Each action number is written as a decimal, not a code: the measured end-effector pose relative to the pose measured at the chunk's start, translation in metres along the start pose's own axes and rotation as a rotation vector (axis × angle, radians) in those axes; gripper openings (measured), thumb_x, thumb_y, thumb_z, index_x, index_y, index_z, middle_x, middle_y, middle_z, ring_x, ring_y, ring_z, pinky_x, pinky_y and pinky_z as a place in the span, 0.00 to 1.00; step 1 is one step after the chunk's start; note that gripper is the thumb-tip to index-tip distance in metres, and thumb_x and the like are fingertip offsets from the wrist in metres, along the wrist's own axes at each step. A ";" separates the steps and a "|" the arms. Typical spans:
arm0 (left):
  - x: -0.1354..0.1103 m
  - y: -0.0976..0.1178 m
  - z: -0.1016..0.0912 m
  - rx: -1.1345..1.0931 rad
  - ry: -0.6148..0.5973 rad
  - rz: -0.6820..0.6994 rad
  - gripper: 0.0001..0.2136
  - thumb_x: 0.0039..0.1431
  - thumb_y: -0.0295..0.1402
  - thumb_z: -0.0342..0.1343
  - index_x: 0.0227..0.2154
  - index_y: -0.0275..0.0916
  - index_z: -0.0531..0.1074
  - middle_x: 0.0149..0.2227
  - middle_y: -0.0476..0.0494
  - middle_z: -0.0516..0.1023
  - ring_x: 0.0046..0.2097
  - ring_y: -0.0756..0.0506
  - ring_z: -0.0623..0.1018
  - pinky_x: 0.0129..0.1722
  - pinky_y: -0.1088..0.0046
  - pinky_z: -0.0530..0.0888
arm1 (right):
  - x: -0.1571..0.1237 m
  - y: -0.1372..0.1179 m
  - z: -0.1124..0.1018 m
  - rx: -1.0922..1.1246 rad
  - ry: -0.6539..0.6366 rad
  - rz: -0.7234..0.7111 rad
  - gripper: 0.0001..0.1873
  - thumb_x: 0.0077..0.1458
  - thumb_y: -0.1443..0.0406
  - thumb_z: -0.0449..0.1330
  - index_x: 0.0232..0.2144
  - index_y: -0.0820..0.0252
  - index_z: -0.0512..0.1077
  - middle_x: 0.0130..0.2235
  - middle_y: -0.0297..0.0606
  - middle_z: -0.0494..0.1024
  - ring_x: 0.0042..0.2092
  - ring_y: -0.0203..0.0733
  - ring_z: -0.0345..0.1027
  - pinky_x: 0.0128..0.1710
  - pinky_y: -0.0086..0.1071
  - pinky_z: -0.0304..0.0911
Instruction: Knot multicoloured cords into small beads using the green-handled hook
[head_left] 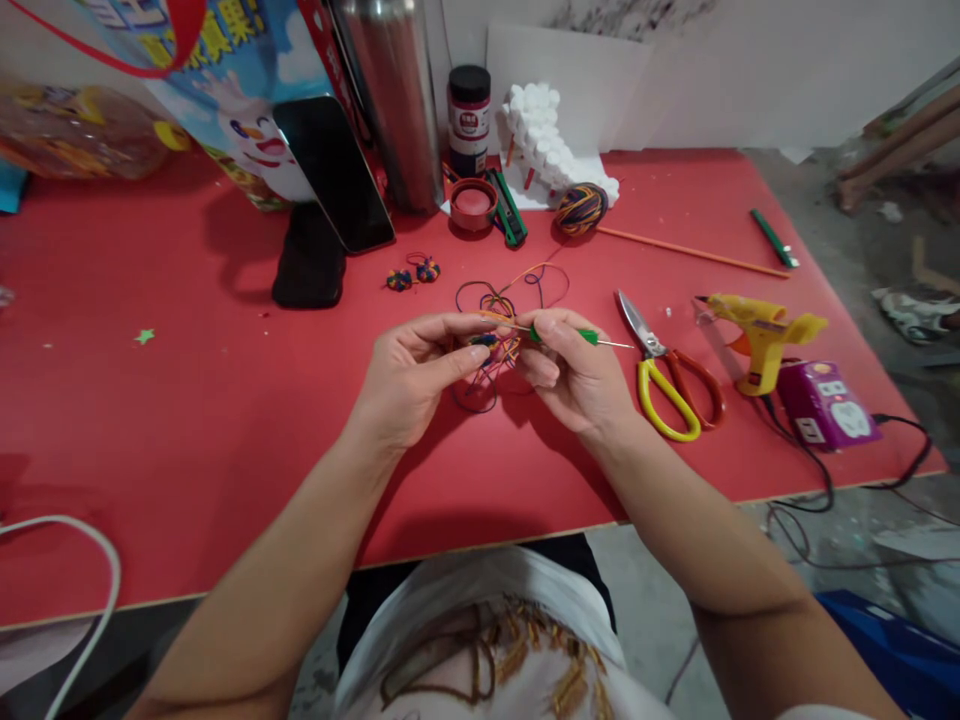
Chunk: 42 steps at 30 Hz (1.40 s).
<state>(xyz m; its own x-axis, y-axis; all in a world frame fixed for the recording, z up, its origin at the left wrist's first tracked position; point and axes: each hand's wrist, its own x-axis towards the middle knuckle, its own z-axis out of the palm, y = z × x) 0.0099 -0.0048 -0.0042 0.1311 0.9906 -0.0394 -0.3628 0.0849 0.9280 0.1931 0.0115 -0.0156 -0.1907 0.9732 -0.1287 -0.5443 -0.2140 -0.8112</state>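
Single head cam, facing fwd & down, close over L hand & R hand.

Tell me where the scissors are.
In the head view, the scissors lie on the right side of the red table, between the right hand and the yellow glue gun.

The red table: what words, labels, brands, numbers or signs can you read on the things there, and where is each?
"真果!": yellow lettering on the colourful bag; characters before it are unclear, white ones above are cut off.
Dark-lidded jar: label too blurred to read.
Purple box, yellow glue gun: markings too small to read.
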 end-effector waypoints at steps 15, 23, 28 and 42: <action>0.000 0.004 0.005 -0.040 0.075 -0.058 0.07 0.53 0.28 0.77 0.32 0.38 0.83 0.30 0.50 0.82 0.28 0.55 0.76 0.30 0.82 0.76 | -0.001 0.002 -0.003 -0.032 -0.059 -0.014 0.12 0.54 0.55 0.77 0.33 0.56 0.85 0.20 0.26 0.69 0.22 0.30 0.56 0.23 0.29 0.52; -0.001 0.003 0.003 -0.038 0.035 -0.051 0.07 0.54 0.30 0.78 0.33 0.40 0.85 0.32 0.49 0.84 0.29 0.55 0.77 0.32 0.82 0.78 | 0.000 0.001 -0.003 0.006 -0.063 -0.055 0.10 0.54 0.57 0.77 0.32 0.56 0.86 0.19 0.26 0.71 0.21 0.28 0.57 0.23 0.27 0.52; -0.002 0.006 0.002 0.014 -0.018 -0.044 0.08 0.54 0.30 0.78 0.37 0.44 0.88 0.40 0.46 0.88 0.36 0.51 0.83 0.37 0.77 0.81 | 0.002 -0.001 -0.004 0.005 -0.013 -0.037 0.11 0.51 0.56 0.78 0.31 0.56 0.86 0.24 0.31 0.80 0.21 0.27 0.55 0.22 0.27 0.49; -0.003 -0.002 0.002 0.301 0.025 0.385 0.10 0.59 0.18 0.68 0.37 0.41 0.85 0.37 0.46 0.84 0.39 0.50 0.83 0.39 0.75 0.79 | -0.002 -0.004 0.004 0.048 -0.011 -0.082 0.09 0.54 0.59 0.77 0.32 0.58 0.87 0.24 0.33 0.80 0.21 0.26 0.59 0.22 0.25 0.49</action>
<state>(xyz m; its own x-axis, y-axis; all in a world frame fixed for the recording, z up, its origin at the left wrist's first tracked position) 0.0121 -0.0077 -0.0047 0.0165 0.9464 0.3227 -0.0972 -0.3197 0.9425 0.1926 0.0099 -0.0101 -0.1531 0.9866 -0.0563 -0.5967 -0.1377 -0.7905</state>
